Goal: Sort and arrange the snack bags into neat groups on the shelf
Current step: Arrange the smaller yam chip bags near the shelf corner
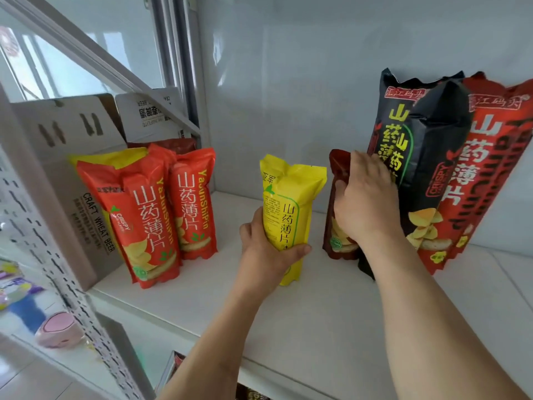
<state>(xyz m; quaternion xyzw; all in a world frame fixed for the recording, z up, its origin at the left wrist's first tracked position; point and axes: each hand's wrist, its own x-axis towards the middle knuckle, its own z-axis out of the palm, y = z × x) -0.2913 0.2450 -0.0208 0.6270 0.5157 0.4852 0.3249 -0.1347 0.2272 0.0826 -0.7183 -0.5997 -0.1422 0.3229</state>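
Far left: a grey-white cardboard beer carton (83, 180) printed CRAFT WHEAT BEER, standing against the perforated metal shelf upright (57, 255), with a second white printed carton (150, 116) behind it. Next over, two glossy orange-red plastic snack pouches (147, 217) standing upright side by side on the white shelf board (317, 327), touching each other, printed with white characters and crisp pictures; crinkly film, puffed, sealed flat at top and bottom. Just behind the front one, a sliver of another yellow pouch (115, 157); behind the pair, the top of a dark red one (176, 144), mostly hidden, so can't count those properly.

Mid-shelf: one slim yellow glossy snack pouch (288, 215), upright, standing well apart from the orange pair. Left hand (265, 249) wrapped around its lower half, thumb across the front, so that grip is closed on it.

Just right of that: one dark maroon pouch (337, 223), same slim shape, upright, crisp picture low on the front. Right hand (366, 203) curled over its upper edge, thumb in front, fingers behind, gripping it.

Far right: two much bigger bags leaning back towards the pale wall, one black glossy big bag (424, 157) with yellow characters and a green line, one red big bag (490, 180) with white characters and black stripes, overlapping, black in front. Both puffy with zigzag-cut top seals.

Down on the lower left shelf: a pink rounded plastic thing (57, 330), blurry.
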